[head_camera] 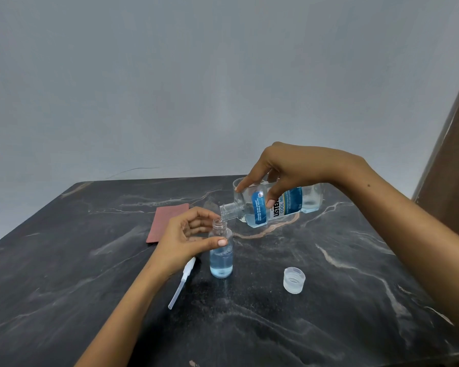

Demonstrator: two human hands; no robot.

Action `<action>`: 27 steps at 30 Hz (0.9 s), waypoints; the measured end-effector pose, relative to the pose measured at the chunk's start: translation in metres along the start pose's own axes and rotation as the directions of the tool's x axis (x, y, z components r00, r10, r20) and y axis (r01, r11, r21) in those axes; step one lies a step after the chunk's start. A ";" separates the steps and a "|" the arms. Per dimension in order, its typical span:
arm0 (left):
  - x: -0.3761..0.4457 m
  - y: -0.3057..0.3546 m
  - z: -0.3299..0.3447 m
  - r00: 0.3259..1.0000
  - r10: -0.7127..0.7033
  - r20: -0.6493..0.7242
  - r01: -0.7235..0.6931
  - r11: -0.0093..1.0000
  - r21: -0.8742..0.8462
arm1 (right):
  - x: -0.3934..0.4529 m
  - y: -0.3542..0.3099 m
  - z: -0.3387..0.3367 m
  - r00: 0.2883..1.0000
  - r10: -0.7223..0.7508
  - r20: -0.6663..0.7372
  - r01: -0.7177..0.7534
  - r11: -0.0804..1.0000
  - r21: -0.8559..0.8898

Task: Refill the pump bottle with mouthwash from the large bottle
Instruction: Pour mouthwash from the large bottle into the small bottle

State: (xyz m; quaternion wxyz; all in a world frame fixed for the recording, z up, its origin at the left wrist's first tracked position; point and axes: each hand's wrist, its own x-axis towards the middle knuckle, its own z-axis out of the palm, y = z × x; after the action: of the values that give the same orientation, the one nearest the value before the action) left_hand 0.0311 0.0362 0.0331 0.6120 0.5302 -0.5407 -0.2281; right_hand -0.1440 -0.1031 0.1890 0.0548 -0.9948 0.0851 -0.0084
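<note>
1. Standing upright mid-table, the pump bottle point(221, 256) is part-filled with blue liquid, steadied between the left hand point(182, 241)'s thumb and fingers.
2. The right hand point(289, 170) grips the large bottle point(270, 205) from above, long axis near-horizontal, mouth pointing 9 o'clock, touching the small neck.
3. The cap point(294, 280) lies at 4 o'clock, the pump head point(183, 280) at 8 o'clock.

Two bottles point(221, 256) point(272, 205), one cap point(294, 280), one pump point(182, 282), one cloth point(167, 221), two hands point(182, 241) point(294, 168)

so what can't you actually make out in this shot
- Head view: small print on the large bottle's label, partly covered by the right hand.
- Pump head lying on the table: its top end hidden under the left hand.
- Pump bottle: any stream at its neck too fine to see.
- Red-brown card: near corner hidden by the left hand.
</note>
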 end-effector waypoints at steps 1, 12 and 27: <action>0.000 0.000 0.000 1.000 0.000 0.002 0.000 1.000 0.002 | 0.000 0.000 0.000 1.000 0.000 0.000 0.001 1.000 -0.004; 0.000 0.000 0.000 1.000 -0.002 0.001 0.002 1.000 -0.001 | 0.001 0.000 -0.002 1.000 -0.008 -0.004 0.008 1.000 0.000; 0.000 0.001 0.000 1.000 -0.012 0.001 0.012 1.000 -0.013 | 0.004 0.003 -0.002 1.000 -0.017 -0.004 0.017 1.000 -0.014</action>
State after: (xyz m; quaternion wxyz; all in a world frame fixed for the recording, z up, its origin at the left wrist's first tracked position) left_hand 0.0305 0.0365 0.0336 0.6137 0.5293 -0.5364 -0.2355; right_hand -0.1407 -0.1068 0.1902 0.0475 -0.9959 0.0768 -0.0103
